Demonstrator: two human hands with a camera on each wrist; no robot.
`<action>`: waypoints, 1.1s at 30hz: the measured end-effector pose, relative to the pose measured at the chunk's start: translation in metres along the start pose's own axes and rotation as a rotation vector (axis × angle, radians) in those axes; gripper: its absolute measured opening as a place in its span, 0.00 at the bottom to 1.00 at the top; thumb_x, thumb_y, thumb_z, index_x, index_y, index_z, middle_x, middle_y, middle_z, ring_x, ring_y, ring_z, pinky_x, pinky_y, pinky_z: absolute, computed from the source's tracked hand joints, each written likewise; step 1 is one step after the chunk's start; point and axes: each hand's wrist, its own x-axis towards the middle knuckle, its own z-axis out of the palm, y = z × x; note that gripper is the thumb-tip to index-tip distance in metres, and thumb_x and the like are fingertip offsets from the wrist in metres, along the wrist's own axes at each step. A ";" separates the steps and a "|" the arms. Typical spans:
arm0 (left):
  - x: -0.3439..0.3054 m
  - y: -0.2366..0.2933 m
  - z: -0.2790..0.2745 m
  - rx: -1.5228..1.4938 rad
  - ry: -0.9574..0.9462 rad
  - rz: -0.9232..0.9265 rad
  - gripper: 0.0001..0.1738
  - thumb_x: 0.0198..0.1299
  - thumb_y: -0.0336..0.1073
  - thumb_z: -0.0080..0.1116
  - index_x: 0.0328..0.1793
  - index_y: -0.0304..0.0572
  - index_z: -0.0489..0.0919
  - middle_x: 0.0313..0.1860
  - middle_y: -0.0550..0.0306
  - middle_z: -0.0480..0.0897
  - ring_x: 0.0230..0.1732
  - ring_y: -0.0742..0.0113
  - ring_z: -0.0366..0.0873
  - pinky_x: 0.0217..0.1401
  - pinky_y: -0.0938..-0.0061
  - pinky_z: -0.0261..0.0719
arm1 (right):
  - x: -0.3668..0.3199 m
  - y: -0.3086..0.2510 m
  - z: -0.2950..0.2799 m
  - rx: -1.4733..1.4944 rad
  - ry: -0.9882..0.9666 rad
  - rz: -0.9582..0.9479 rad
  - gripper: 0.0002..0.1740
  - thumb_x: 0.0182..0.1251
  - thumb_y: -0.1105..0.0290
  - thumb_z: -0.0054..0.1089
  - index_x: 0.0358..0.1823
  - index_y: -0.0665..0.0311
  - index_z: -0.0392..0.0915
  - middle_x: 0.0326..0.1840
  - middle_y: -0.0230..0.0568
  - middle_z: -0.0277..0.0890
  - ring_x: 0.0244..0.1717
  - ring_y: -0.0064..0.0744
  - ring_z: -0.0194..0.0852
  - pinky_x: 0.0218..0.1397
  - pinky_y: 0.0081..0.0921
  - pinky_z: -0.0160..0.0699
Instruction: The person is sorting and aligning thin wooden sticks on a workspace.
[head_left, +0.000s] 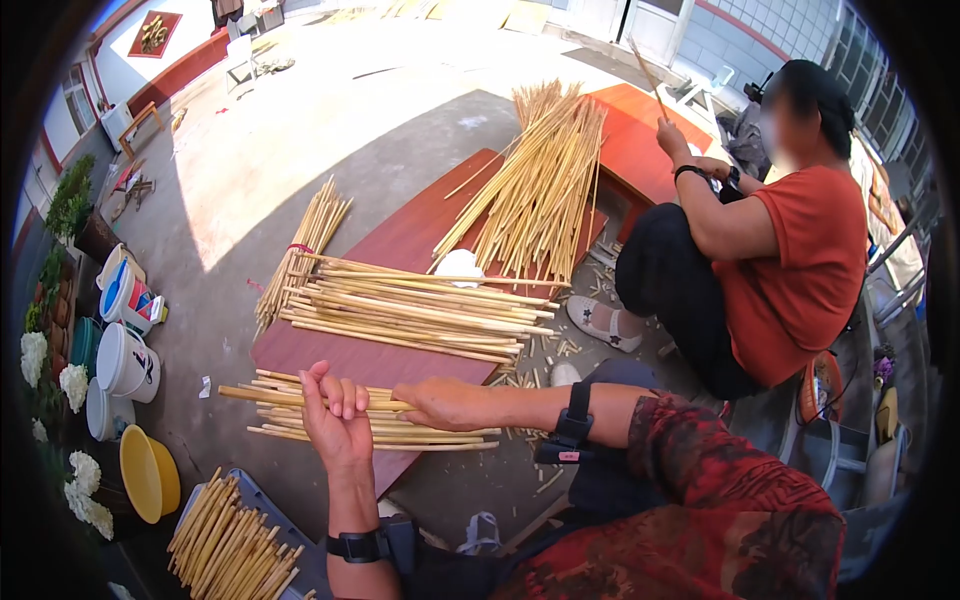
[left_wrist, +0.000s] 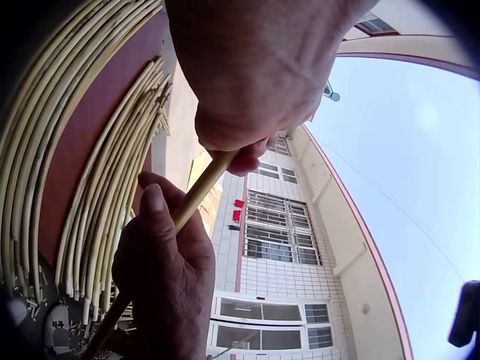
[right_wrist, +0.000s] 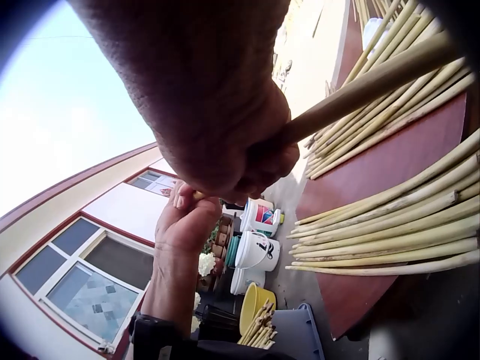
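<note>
A single pale stick (left_wrist: 196, 193) runs through both hands in the two wrist views. My left hand (head_left: 338, 415) grips it with curled fingers near one end. A short way along, my right hand (head_left: 440, 405) holds the same stick, its thumb lying along it in the left wrist view. From the right hand the stick (right_wrist: 367, 90) extends outward past the wrist. Below the hands, a small row of loose sticks (head_left: 285, 433) lies across the near end of a reddish-brown board (head_left: 280, 350). A larger row of sticks (head_left: 420, 310) lies just beyond.
A big heap of sticks (head_left: 540, 200) and a tied bundle (head_left: 305, 245) lie farther off. Another person (head_left: 790, 240) sits at the right, holding a thin stick (head_left: 648, 78). Buckets (head_left: 128, 360), a yellow basin (head_left: 150, 475) and a blue-grey crate (head_left: 265, 510) of short sticks stand left.
</note>
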 end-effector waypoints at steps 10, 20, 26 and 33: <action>0.009 0.085 -0.083 -0.121 0.263 0.199 0.18 0.65 0.44 0.37 0.36 0.35 0.70 0.10 0.68 0.52 0.11 0.80 0.48 0.14 0.84 0.52 | -0.005 0.014 -0.013 -0.223 -0.058 -0.131 0.10 0.60 0.65 0.43 0.33 0.66 0.61 0.23 0.54 0.68 0.28 0.55 0.68 0.30 0.44 0.65; 0.002 0.114 -0.100 -0.116 0.449 0.265 0.17 0.64 0.42 0.39 0.39 0.32 0.68 0.14 0.66 0.54 0.16 0.77 0.51 0.23 0.81 0.59 | -0.024 0.042 -0.021 -0.250 -0.070 -0.106 0.12 0.61 0.61 0.45 0.36 0.63 0.62 0.25 0.50 0.68 0.29 0.51 0.68 0.31 0.42 0.65; 0.011 0.090 -0.090 -0.094 0.464 0.284 0.16 0.63 0.42 0.40 0.41 0.34 0.68 0.16 0.67 0.57 0.18 0.77 0.54 0.25 0.80 0.60 | -0.022 0.043 -0.021 -0.279 0.019 -0.186 0.11 0.61 0.62 0.45 0.35 0.63 0.62 0.27 0.48 0.68 0.29 0.50 0.69 0.32 0.40 0.67; 0.014 0.066 -0.079 -0.039 0.396 0.228 0.15 0.63 0.42 0.41 0.40 0.37 0.69 0.15 0.68 0.57 0.17 0.79 0.55 0.25 0.80 0.60 | -0.021 0.036 -0.019 -0.306 0.054 -0.190 0.09 0.60 0.66 0.42 0.32 0.66 0.62 0.25 0.49 0.69 0.29 0.51 0.69 0.31 0.40 0.67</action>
